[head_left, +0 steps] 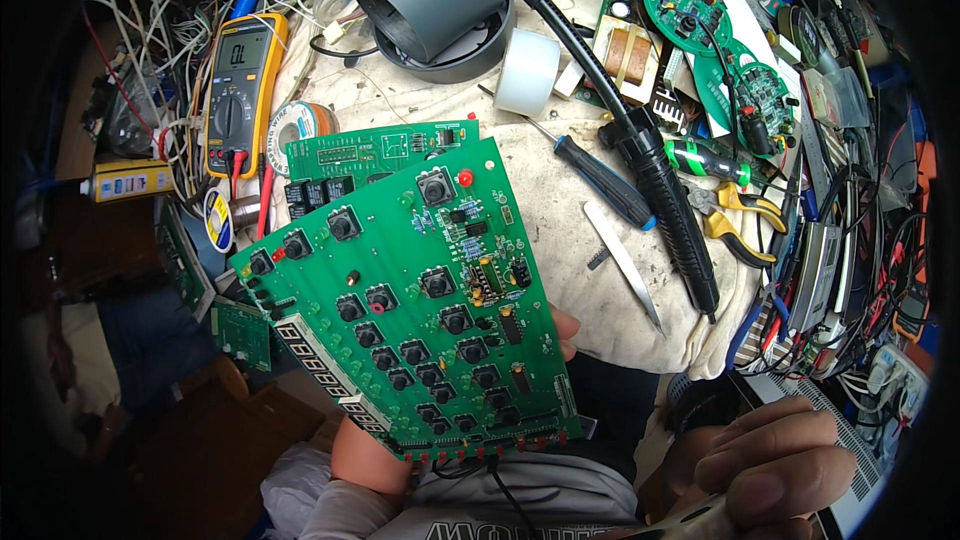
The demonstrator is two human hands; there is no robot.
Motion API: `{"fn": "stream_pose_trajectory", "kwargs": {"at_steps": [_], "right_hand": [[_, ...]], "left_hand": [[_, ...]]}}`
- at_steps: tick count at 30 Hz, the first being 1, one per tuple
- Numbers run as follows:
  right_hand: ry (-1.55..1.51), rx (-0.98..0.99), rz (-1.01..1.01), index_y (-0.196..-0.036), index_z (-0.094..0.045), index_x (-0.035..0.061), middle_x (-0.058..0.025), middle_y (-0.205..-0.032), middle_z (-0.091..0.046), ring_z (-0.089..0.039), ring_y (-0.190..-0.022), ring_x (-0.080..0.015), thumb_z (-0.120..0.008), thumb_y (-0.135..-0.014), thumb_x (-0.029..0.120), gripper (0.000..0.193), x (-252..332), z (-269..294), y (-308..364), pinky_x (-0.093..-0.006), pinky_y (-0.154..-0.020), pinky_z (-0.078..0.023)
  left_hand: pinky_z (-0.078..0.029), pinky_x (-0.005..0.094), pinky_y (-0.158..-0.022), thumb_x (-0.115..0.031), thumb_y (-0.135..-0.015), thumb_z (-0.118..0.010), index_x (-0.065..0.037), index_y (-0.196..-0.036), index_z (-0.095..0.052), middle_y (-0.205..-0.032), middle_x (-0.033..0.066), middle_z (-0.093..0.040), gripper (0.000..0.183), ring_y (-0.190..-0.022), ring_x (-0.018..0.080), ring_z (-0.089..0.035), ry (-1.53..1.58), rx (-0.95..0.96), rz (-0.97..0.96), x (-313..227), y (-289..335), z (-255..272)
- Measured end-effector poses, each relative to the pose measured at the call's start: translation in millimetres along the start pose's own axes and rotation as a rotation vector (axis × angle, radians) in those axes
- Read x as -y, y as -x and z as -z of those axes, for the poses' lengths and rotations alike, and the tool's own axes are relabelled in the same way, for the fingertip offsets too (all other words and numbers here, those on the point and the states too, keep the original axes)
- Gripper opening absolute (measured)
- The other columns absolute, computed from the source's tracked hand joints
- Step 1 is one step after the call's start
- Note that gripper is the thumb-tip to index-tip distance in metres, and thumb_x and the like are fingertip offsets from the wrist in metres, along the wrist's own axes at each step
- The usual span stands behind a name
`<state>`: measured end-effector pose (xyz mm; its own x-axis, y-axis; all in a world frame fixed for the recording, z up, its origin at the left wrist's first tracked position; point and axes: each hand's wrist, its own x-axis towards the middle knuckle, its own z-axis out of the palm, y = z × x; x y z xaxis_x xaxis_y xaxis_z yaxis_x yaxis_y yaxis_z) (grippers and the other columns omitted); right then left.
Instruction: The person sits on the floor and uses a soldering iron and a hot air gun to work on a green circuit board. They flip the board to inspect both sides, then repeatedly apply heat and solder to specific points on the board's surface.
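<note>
A large green circuit board point(407, 258) is held up tilted in front of me. It carries many black push buttons, a row of seven-segment displays and small red LEDs. My left hand point(566, 332) grips it from behind; only fingertips show past its right edge, the rest being hidden. Behind its top edge appears a second green board point(380, 147) with black relays; whether the two are joined I cannot tell. At the lower right, my right hand point(785, 460) is raised apart from the board, fingers curled around a pale object point(690, 518) mostly cut off by the frame.
On the cloth-covered bench point(570, 280) lie a screwdriver point(605, 180), a thin blade point(622, 265), a black handled tool point(660, 190) and yellow pliers point(735, 220). A yellow multimeter point(240, 90) stands at left. Round green boards point(690, 12) and tangled wires crowd the sides.
</note>
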<state>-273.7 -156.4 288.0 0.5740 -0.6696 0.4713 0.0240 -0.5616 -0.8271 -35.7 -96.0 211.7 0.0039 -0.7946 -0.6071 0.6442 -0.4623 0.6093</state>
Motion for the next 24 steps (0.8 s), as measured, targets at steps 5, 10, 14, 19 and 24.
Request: {"fn": "stream_pose_trajectory", "kwargs": {"at_steps": [5,10,14,19,24], "right_hand": [[0.034,0.011,-0.163,-0.12,-0.061,0.0018,-0.0139,-0.095,-0.065,-0.065,-0.077,-0.0251,-0.068,-0.101,0.022,0.028,13.1,0.5,-4.9,-0.0386,-0.065,-0.06],[0.032,0.021,-0.224,-0.116,-0.06,-0.0011,-0.0134,-0.092,-0.065,-0.065,-0.076,-0.0245,-0.069,-0.101,0.023,0.03,17.9,-0.1,-1.9,-0.0378,-0.065,-0.06],[0.016,0.086,-0.167,-0.113,-0.06,-0.0024,-0.0133,-0.091,-0.065,-0.065,-0.075,-0.0239,-0.069,-0.101,0.024,0.03,10.0,10.4,-5.8,-0.0371,-0.066,-0.06],[-0.003,0.172,-0.096,-0.112,-0.06,-0.0016,-0.0132,-0.09,-0.066,-0.065,-0.074,-0.0235,-0.069,-0.101,0.025,0.03,-1.7,19.2,4.4,-0.0362,-0.066,-0.059],[-0.006,0.136,-0.143,-0.111,-0.061,-0.0007,-0.0128,-0.089,-0.066,-0.065,-0.074,-0.0233,-0.068,-0.101,0.026,0.03,3.1,22.1,14.7,-0.0357,-0.066,-0.059]], "left_hand": [[-0.064,0.0482,-0.065,-0.048,-0.11,-0.033,0.017,-0.104,-0.064,-0.094,0.0327,-0.07,0.073,-0.081,0.0417,-0.073,0.116,-0.114,0.155,-4.9,0.4,-5.2],[-0.064,0.0484,-0.065,-0.048,-0.11,-0.034,0.016,-0.107,-0.064,-0.096,0.0332,-0.07,0.071,-0.08,0.0417,-0.074,-0.104,-0.082,0.109,-4.2,0.1,-7.4],[-0.064,0.0481,-0.064,-0.047,-0.11,-0.035,0.016,-0.108,-0.063,-0.096,0.0329,-0.07,0.069,-0.08,0.0413,-0.074,0.119,0.004,0.031,2.4,-0.3,2.7],[-0.064,0.0489,-0.063,-0.047,-0.11,-0.035,0.016,-0.109,-0.063,-0.095,0.0328,-0.071,0.068,-0.079,0.0415,-0.074,0.211,-0.021,0.041,3.8,0.8,4.8],[-0.064,0.0502,-0.063,-0.048,-0.11,-0.035,0.014,-0.112,-0.062,-0.094,0.0336,-0.07,0.067,-0.078,0.0425,-0.074,-0.061,-0.133,0.094,-1.5,0.8,-8.4]]}}
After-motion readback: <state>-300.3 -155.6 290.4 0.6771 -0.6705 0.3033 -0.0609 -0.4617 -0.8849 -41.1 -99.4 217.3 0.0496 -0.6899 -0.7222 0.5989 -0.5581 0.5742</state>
